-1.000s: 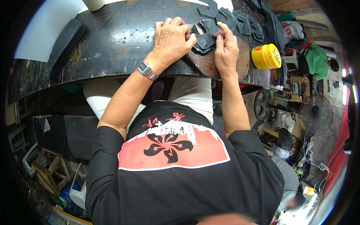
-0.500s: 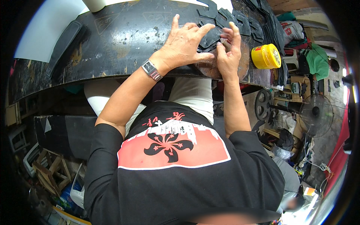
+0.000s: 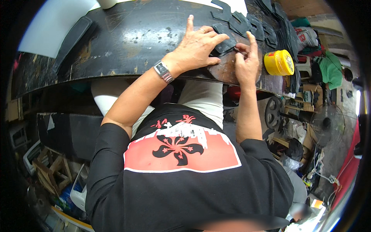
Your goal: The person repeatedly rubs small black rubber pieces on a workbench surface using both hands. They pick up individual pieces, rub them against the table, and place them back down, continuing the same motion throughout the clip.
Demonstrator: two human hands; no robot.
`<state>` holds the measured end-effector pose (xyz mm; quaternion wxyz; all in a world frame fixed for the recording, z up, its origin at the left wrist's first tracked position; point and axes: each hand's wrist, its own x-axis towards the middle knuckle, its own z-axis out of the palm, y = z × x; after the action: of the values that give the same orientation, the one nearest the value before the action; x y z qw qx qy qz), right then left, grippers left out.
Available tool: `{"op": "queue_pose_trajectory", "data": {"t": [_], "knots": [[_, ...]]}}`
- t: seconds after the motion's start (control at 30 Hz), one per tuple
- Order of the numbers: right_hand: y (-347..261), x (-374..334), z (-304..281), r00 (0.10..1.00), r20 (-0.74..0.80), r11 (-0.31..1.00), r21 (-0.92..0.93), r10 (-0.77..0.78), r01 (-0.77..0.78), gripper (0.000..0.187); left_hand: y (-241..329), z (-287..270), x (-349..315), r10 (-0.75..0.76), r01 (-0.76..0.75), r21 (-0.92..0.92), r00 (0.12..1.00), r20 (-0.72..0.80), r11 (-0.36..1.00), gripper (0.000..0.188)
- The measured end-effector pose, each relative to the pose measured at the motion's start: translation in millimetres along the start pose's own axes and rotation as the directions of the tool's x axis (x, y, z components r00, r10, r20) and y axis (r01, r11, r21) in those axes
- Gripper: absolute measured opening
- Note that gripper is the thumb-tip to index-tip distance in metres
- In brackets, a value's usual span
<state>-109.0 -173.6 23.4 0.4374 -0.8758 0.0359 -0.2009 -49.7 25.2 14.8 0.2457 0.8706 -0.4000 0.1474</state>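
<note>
My left hand (image 3: 198,49), with a metal watch at its wrist, reaches over the table with fingers spread. Its fingertips lie at the left edge of a stack of flat black cut pieces (image 3: 225,43). My right hand (image 3: 247,63) is at the right of that stack, its forefinger pointing up. The thumb and another finger come together by the stack's corner; what they pinch, if anything, is too small to make out. Under the stack and my right hand lies a brown, worn rounded board (image 3: 227,70). A yellow lidded tub (image 3: 279,62) stands to the right.
More black cut pieces (image 3: 240,24) lie beyond the stack, with layered black strips (image 3: 285,29) at the far right. A long black curved piece (image 3: 73,41) and a white sheet (image 3: 46,33) are on the dark table's (image 3: 135,42) left side. A fan (image 3: 326,120) stands right.
My left fingers have come down onto the black stack. My right thumb and fingers have closed together by its corner. The whole view has shifted slightly.
</note>
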Motion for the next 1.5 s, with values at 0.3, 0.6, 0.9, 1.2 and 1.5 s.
{"op": "queue_pose_trajectory", "data": {"t": [0.3, 0.6, 0.9, 1.2, 1.5], "knots": [[8, 6, 5, 0.999, 0.029, 0.995, 0.098, -0.037, 0.034, 0.066, 0, 2, -1, -0.012, 0.013, 0.017, 0.999, -0.041, 1.000, 0.070], [-7, 14, 3, 0.987, -0.128, 0.985, 0.125, -0.102, 0.118, 0.067, 0, 5, -3, -0.046, 0.047, 0.004, 0.998, -0.053, 0.999, 0.075], [-19, 21, 16, 0.979, 0.115, 0.984, -0.040, -0.167, 0.173, 0.065, -4, -12, -4, -0.096, 0.077, -0.081, 0.961, -0.261, 0.994, 0.066], [-11, 16, 18, 0.996, 0.057, 0.970, 0.237, -0.070, 0.055, 0.059, 2, -22, -16, -0.010, 0.001, -0.134, 0.998, -0.063, 0.991, 0.039], [18, 92, -5, 0.993, -0.034, 0.972, 0.205, -0.114, 0.119, 0.048, 2, -11, -6, 0.024, -0.045, -0.203, 0.994, -0.105, 0.978, 0.037]]}}
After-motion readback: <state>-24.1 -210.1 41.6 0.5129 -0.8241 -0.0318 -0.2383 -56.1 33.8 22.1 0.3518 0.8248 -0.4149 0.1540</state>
